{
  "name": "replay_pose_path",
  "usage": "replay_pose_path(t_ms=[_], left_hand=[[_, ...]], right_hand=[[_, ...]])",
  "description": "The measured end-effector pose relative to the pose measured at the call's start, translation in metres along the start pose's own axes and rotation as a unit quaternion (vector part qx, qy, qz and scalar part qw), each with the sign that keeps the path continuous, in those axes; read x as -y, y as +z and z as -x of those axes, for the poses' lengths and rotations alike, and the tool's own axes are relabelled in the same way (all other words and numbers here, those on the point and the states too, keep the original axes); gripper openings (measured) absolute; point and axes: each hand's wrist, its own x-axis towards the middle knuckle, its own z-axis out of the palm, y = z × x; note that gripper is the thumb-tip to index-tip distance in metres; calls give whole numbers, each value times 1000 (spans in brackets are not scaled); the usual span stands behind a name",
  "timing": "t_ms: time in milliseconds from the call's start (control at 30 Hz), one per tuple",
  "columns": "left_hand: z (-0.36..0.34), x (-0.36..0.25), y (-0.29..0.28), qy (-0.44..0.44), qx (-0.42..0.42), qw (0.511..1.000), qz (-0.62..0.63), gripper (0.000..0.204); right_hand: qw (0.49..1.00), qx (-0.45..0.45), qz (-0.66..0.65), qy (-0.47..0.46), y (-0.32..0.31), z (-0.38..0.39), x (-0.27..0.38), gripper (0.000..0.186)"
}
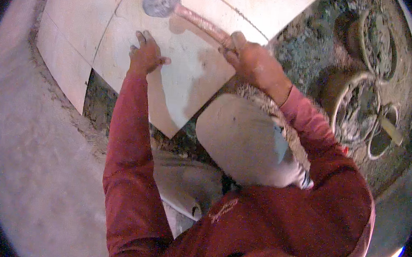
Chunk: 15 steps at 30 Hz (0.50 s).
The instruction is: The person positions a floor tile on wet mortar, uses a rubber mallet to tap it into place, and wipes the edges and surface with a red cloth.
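Observation:
My right hand is wrapped round the end of the wooden handle of a mallet. The mallet's round grey head points to the far left, over a pale floor tile. Whether the head touches the tile cannot be made out. My left hand rests on the same tile, left of the mallet, with fingers spread and nothing in it. One corner of this tile points toward my knees, beside bare dark mortar.
More pale tiles lie to the left, edged by a grey concrete floor. At the right, two buckets of rubble-like grey material stand on rough mortar. My bent knee is close to the tile's near edge.

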Motion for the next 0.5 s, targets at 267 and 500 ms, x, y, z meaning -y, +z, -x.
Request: replay_pose_path(t_ms=[267, 500], left_hand=[[18, -39, -33, -61, 31, 996, 62, 131], [8, -26, -40, -71, 20, 993, 88, 132]], right_hand=[[997, -47, 33, 50, 31, 46, -67, 37], [985, -128, -62, 98, 29, 80, -40, 44]])
